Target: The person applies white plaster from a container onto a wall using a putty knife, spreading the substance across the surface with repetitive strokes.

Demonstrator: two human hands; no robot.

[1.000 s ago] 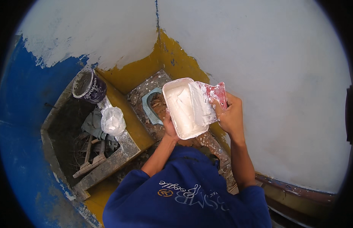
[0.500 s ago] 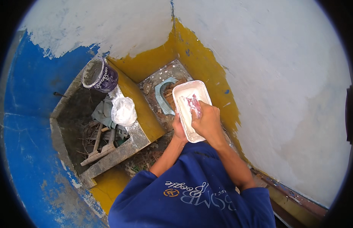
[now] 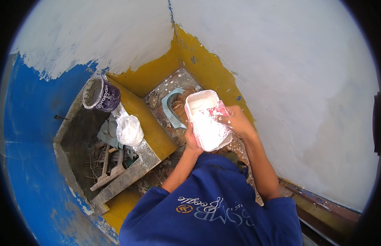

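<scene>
My left hand [image 3: 193, 139] grips the near left side of a rectangular tub [image 3: 188, 110] smeared with white. White putty [image 3: 203, 102] shows in its far end. Over the tub, my right hand [image 3: 239, 122] is closed on a scraper [image 3: 218, 110] with red showing through white smears. The scraper's wide white-coated part appears to lie across the tub's near half, where bright glare hides its edges. Some of my left fingers are out of sight beneath the tub.
A dark purple bucket [image 3: 109, 97] and a white plastic bag [image 3: 130, 131] stand on the concrete ledge at left. Wood pieces [image 3: 109, 174] lie in the basin below. Beyond the tub is a pale blue squat toilet [image 3: 167, 107] with debris. White-coated walls [image 3: 289, 90] rise behind and at right.
My right hand has moved right and turned the scraper, from inside the tub to across its right side. The tub has shifted and tilted slightly. The view has swung a little.
</scene>
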